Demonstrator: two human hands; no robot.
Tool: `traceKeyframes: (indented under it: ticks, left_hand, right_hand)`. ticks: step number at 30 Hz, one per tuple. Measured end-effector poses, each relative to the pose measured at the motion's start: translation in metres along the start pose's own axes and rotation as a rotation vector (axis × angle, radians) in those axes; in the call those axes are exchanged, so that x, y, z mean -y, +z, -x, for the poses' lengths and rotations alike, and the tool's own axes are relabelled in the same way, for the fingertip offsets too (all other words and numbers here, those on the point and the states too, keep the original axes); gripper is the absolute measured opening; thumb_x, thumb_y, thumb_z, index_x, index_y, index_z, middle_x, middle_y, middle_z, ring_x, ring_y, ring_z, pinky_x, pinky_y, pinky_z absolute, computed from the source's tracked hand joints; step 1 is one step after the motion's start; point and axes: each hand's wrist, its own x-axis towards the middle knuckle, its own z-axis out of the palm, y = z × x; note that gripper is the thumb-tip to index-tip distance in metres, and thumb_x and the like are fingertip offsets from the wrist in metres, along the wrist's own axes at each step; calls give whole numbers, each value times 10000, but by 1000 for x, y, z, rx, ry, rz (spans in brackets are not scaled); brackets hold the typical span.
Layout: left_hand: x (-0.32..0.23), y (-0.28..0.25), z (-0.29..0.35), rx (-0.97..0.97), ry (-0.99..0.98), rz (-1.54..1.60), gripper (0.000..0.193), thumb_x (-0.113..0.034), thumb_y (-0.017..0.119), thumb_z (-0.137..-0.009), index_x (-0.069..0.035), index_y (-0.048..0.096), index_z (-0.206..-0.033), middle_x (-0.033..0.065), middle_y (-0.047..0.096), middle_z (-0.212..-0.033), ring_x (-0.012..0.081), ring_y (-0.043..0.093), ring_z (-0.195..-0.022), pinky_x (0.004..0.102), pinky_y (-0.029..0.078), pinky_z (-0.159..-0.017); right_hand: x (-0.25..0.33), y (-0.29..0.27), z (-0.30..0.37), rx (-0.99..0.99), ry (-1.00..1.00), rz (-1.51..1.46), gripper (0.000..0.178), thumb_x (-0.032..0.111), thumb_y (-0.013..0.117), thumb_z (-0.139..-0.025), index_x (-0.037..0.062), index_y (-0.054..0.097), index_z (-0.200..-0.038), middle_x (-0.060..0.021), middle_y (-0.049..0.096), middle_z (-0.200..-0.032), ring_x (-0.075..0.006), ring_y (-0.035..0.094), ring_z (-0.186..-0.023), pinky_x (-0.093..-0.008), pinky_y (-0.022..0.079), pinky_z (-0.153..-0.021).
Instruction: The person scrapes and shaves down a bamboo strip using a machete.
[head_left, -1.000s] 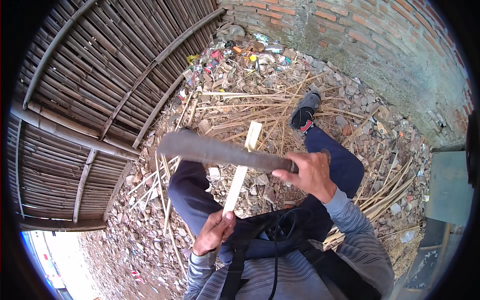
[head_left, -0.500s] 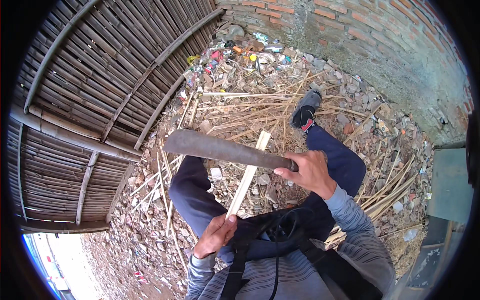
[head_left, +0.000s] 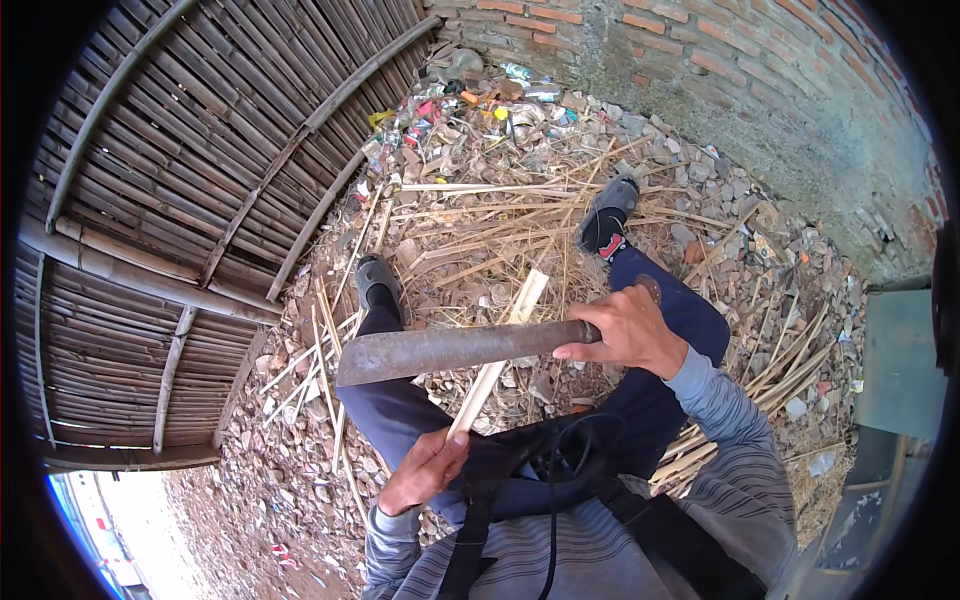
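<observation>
My right hand (head_left: 628,330) is closed round the handle of a machete (head_left: 440,350), whose broad, dark, worn blade points left. The blade lies across a pale bamboo strip (head_left: 485,392), hiding a short stretch of it. Whether blade and strip touch, I cannot tell. My left hand (head_left: 428,470) grips the lower end of the strip between thumb and fingers, beside my left thigh. From there the strip slants up and away to the right, and its far end stands free beyond the blade.
Split bamboo strips (head_left: 490,212) lie on the rubble between and beyond my feet, and more (head_left: 790,375) are piled at the right. A bamboo slat wall (head_left: 230,130) rises at left, a brick wall (head_left: 720,70) at the back. Litter (head_left: 500,110) fills the far corner.
The machete blade has come down toward me along the bamboo strip, its tip dropping lower. My left shoe now shows beyond the blade. My left hand keeps its grip with little movement.
</observation>
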Motion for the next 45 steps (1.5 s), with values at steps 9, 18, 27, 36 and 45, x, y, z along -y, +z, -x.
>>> traceKeyframes:
  ticks: [9, 18, 27, 36, 45]
  left_hand:
    - [2, 10, 2, -9, -26, 51, 440, -425, 471, -1144, -91, 496, -859, -29, 436, -626, 65, 371, -499, 258, 310, -451]
    - [-2, 12, -2, -11, 24, 99, 451, -441, 472, -1140, -112, 463, -832, -32, 412, -614, 69, 361, -495, 261, 305, -448]
    - [2, 6, -7, 60, -21, 221, 440, -436, 455, -1148, -109, 456, -855, -44, 402, -641, 63, 358, -510, 257, 299, -458]
    - [13, 6, -1, 82, -79, 339, 442, -465, 475, -1136, -137, 433, -843, -56, 364, -644, 49, 305, -502, 247, 255, -442]
    - [9, -9, -11, 319, -191, 608, 447, -455, 504, -1127, -157, 396, -811, -89, 260, -619, 25, 197, -479, 234, 147, -406]
  right_hand:
    - [7, 2, 5, -40, 6, -50, 735, 797, 648, -870, 78, 791, -938, -93, 651, -576, -277, 626, -465, -414, 431, -460]
    - [23, 18, 8, -47, -45, -36, 734, 795, 645, -871, 76, 784, -930, -102, 689, -615, -277, 676, -509, -390, 481, -465]
    - [34, 27, 4, -135, -27, -69, 723, 784, 633, -891, 77, 784, -919, -107, 700, -631, -284, 673, -502, -394, 487, -466]
    - [5, 26, -3, -149, 159, -116, 778, 800, 543, -946, 63, 788, -926, -56, 591, -512, -233, 609, -422, -400, 474, -438]
    - [34, 41, 1, -194, 46, -140, 642, 720, 659, -911, 87, 761, -874, -80, 641, -584, -284, 655, -503, -409, 479, -494]
